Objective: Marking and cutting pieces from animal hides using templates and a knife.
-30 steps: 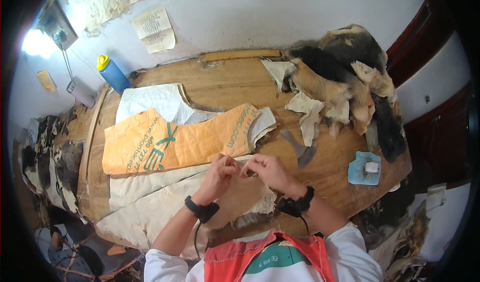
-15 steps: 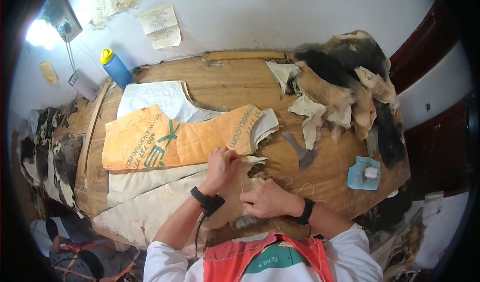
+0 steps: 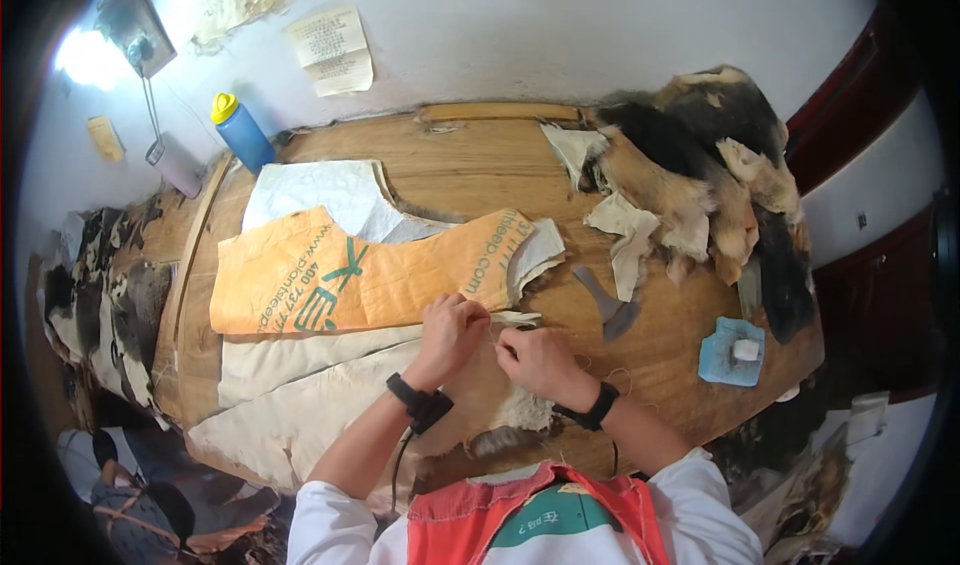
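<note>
My left hand (image 3: 453,337) is closed in a pinch at the edge of the cream hide (image 3: 330,405), just below the orange printed pattern sheet (image 3: 400,285). Close to its right, my right hand (image 3: 545,367) is also closed, its fingertips near the left ones. A thin pale thread (image 3: 627,373) loops out to the right of the right hand, and a short stretch shows between the two hands. The fingers hide any needle. A ragged fur edge (image 3: 510,439) of the hide lies below the right hand.
A grey flared blade (image 3: 612,310) lies right of the hands, near a blue block with a white piece (image 3: 715,357). Fur pelts (image 3: 700,155) are heaped at the far right. A blue bottle (image 3: 243,137) stands far left on the wooden table (image 3: 480,165), beside a wooden strip (image 3: 200,225).
My right hand has moved up and slightly right, closer to the level of my left hand. The thread between the hands is shorter. The whole view has shifted slightly.
</note>
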Demonstrator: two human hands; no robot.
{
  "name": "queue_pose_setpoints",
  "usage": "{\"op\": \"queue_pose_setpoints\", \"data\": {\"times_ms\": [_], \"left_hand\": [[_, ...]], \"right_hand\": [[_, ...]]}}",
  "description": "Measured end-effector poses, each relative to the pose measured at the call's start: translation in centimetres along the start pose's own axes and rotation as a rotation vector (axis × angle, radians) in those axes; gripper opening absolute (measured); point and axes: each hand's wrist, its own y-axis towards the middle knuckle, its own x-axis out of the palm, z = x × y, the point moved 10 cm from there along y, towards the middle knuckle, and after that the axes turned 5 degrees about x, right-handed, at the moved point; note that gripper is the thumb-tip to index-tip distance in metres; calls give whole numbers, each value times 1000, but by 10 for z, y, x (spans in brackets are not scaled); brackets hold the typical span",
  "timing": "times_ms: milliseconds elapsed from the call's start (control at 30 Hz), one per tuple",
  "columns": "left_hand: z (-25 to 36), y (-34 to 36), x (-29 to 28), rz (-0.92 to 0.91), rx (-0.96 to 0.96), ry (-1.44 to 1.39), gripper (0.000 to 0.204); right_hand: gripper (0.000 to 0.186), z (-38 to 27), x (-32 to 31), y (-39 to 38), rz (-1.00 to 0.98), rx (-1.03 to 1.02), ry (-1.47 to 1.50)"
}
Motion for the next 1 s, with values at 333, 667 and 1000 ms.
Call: {"op": "queue_pose_setpoints", "data": {"times_ms": [333,667,1000], "left_hand": [[-1,-1,3,83,36,-70,2],[-3,-6,12,100,167,-1,8],[53,-74,34,-219,177,309,67]], "right_hand": [[18,-12,-28,-31,-117,-75,203],[22,-9,-53,-40,46,-31,-31],[17,-7,-132,-15,304,189,-464]]}}
